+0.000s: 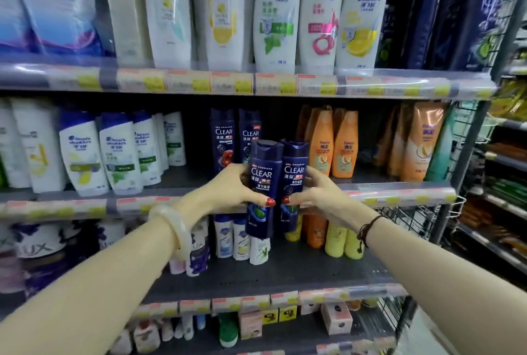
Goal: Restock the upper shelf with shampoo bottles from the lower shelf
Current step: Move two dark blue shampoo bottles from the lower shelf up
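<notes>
At chest height before the middle shelf (pixel 399 192), your left hand (pixel 231 186) and right hand (pixel 316 192) each wrap a dark blue shampoo bottle (pixel 263 186), the second bottle (pixel 293 180) touching the first. Both are lifted but not yet placed; two matching bottles (pixel 222 141) stand behind. Your fingers are hidden behind the bottles, and the shelf edges are blurred.

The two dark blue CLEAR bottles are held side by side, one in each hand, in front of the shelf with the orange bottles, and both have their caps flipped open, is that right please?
Not quite: the head view shows the caps closed, not flipped open. The rest holds: the left hand grips the left CLEAR bottle and the right hand the right CLEAR bottle, side by side in front of the shelf with the orange bottles.
</notes>
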`<state>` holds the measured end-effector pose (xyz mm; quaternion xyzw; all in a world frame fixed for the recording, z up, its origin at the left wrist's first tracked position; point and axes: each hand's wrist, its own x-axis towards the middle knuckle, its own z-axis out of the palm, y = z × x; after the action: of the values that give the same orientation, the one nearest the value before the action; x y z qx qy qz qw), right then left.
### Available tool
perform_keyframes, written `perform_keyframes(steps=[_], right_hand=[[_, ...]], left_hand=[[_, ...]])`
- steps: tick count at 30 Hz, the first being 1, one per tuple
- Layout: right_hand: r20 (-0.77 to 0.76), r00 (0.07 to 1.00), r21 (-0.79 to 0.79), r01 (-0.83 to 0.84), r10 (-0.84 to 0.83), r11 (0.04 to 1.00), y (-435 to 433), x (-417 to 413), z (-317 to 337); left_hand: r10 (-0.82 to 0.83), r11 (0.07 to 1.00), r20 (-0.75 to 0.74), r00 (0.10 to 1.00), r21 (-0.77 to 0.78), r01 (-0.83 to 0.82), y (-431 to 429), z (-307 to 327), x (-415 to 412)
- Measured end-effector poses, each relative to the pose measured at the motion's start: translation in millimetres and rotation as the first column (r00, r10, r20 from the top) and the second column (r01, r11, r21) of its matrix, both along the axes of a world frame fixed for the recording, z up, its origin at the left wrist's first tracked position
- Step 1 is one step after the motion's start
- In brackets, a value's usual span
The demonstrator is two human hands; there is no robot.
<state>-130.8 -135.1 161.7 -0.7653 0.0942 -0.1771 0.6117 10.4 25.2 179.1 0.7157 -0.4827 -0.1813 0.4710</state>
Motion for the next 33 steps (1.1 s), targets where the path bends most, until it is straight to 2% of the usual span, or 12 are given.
perform_keyframes(steps=[7,15,22,28,33], right_hand=[[0.111,0.994,-0.069,-0.016,0.023,0.997,5.9,42.2,55.8],[0.156,0.988,-0.179,0.042,-0.014,0.983,2.9,72.8,53.1],[0.134,0.989,-0.211,0.098,-0.07,0.973,4.7,88.2,42.7],[0.089,0.985,-0.208,0.161,-0.145,0.965,2.9,101.1,32.5],[0.043,0.986,-0.268,0.167,-0.161,0.949,1.5,102.4,32.6]], left_hand=[[0.149,0.98,0.021,0.989,-0.134,-0.145,9.1,48.4,23.9],[0.323,0.929,0.021,0.946,-0.195,-0.313,8.1,44.6,46.4],[0.395,0.907,0.034,0.918,-0.17,-0.384,-1.5,29.9,59.8],[0.442,0.876,-0.045,0.896,-0.191,-0.442,-6.5,21.9,69.3],[0.4,0.903,-0.054,0.915,-0.148,-0.403,-2.2,23.7,72.6]])
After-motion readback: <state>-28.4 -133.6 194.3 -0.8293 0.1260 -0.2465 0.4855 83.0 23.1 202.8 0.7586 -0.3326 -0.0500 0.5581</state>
